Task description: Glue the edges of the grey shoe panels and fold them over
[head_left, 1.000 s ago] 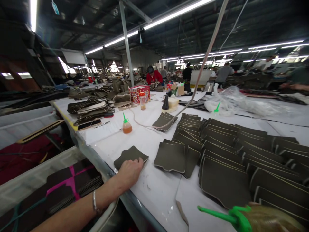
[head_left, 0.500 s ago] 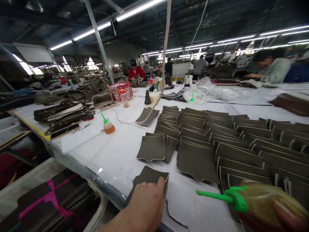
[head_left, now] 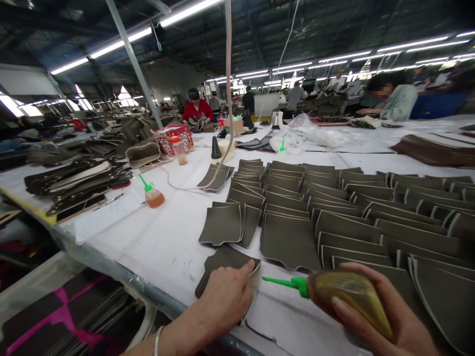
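My left hand (head_left: 224, 294) is closed on a dark olive leather-like piece (head_left: 224, 257) at the table's near edge. Its index finger lies along the piece's right corner, and the pale underside shows along that edge. My right hand (head_left: 395, 314) grips a squeeze bottle (head_left: 345, 291) of brownish liquid, held on its side. The bottle's thin green nozzle (head_left: 285, 282) points left, its tip just right of the piece's pale edge; whether they touch I cannot tell. Similar pieces (head_left: 289, 242) lie overlapped in rows beyond both hands.
A second green-tipped bottle (head_left: 154, 198) stands on the white table (head_left: 170, 232), near paper and a stack of dark straps (head_left: 74, 183). A hose (head_left: 228, 74) hangs down onto the table. A bin (head_left: 55, 316) of dark sheets stands at lower left. Co-workers sit farther back.
My right hand has brought the bottle left and into fuller view, its nozzle now close to the piece. My left hand stays on the piece, whose pale underside shows more. The view has shifted right.
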Available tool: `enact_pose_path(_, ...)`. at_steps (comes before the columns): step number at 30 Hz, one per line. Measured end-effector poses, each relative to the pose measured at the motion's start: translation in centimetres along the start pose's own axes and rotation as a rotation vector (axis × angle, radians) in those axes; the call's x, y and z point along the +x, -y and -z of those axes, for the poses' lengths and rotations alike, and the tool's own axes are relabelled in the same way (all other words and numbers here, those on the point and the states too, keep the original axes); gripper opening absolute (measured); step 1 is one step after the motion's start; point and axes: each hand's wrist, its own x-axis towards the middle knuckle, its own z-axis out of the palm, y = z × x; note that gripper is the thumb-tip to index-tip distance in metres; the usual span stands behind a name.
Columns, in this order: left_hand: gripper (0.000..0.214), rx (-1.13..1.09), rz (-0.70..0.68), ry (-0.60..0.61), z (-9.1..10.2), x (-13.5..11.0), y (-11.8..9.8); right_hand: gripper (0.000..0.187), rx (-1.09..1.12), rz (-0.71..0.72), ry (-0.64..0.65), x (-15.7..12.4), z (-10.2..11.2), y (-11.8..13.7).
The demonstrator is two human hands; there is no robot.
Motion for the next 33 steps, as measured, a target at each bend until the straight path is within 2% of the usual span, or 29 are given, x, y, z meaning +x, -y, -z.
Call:
enact_pose_path(7,0.055,0.023,-0.016,-0.001,0.0,0.0,0.2,0.052,-0.173,0.077,0.126,0.1,-1.8,1.0)
enact_pose_path(12,0.055,0.017,-0.021,0.006,-0.1,-0.4,0.5,0.049,-0.305,0.213,0.074,0.1,-2.6,1.3)
enact_pose_path(16,0.052,-0.008,-0.029,-0.015,-0.4,-0.5,0.7,0.048,-0.356,0.269,0.092,0.2,-2.5,1.0)
enact_pose_path(24,0.050,-0.042,-0.046,-0.030,-0.4,-0.6,1.1,0.052,-0.336,0.111,0.076,0.1,-2.7,1.2)
enact_pose_path(27,0.049,-0.043,-0.051,-0.024,-0.5,-0.6,1.0,0.052,-0.331,0.100,0.058,0.2,-2.7,1.1)
enact_pose_path(33,0.050,-0.050,-0.054,0.004,-0.3,-0.7,0.9,0.052,-0.252,0.017,0.175,0.2,-2.5,0.5)
